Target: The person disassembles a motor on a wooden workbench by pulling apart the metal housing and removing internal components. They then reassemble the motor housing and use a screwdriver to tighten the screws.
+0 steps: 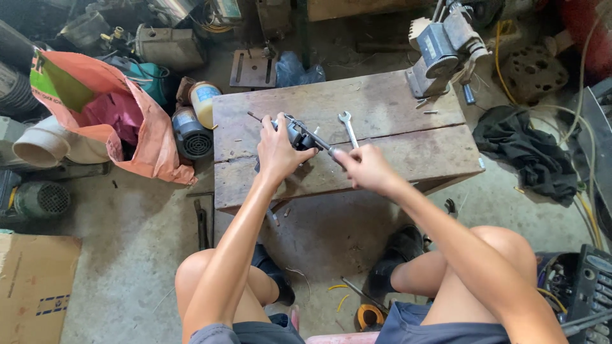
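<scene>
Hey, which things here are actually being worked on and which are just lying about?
In use:
left hand gripping the small grey metal part
right hand holding the screwdriver against that part
wooden bench under them

Lying about:
wrench
bench vise
orange sack
black cloth
cardboard box

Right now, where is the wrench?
The wrench lies flat on the wooden bench in the head view, just beyond the right hand and right of the small grey part held by the left hand.
</scene>
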